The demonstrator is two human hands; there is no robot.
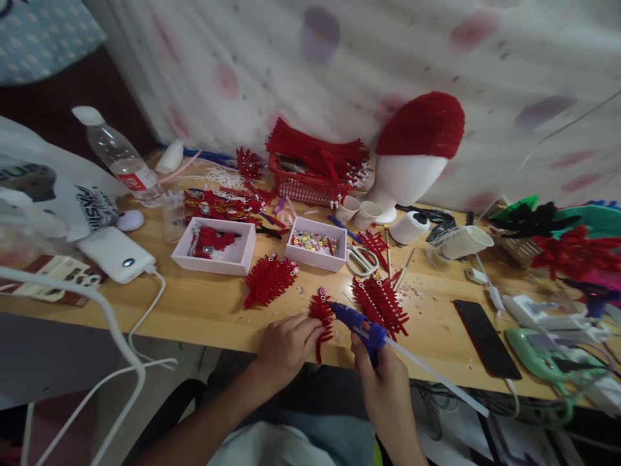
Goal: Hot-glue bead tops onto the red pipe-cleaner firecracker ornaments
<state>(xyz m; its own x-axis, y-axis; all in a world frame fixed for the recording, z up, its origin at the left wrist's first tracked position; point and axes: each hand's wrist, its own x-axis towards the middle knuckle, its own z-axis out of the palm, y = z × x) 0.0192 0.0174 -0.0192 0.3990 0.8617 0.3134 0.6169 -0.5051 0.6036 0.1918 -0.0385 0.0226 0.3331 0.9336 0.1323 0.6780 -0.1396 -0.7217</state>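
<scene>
My left hand (pixel 287 346) has its fingers closed on a red fuzzy feather-shaped piece (pixel 321 309) that lies near the table's front edge, a small round bead ornament at its top. My right hand (pixel 383 375) is wrapped round the handle of a blue hot glue gun (pixel 358 323), with a long clear glue stick (pixel 436 375) jutting from its back. The gun's nozzle meets or nearly meets the red piece. Finished-looking red pieces with rows of beads (pixel 381 304) lie just right of the gun, and more red pieces (pixel 269 279) lie to the left.
Two pale boxes (pixel 213 262) (pixel 316 257) hold trinkets and beads. White scissors (pixel 362 260), a red basket (pixel 305 189), a foam head (pixel 405 178) and paper cups (pixel 367 214) stand behind. A phone (pixel 486 338) lies right; a power bank (pixel 116 254) and bottle (pixel 121 158) are left.
</scene>
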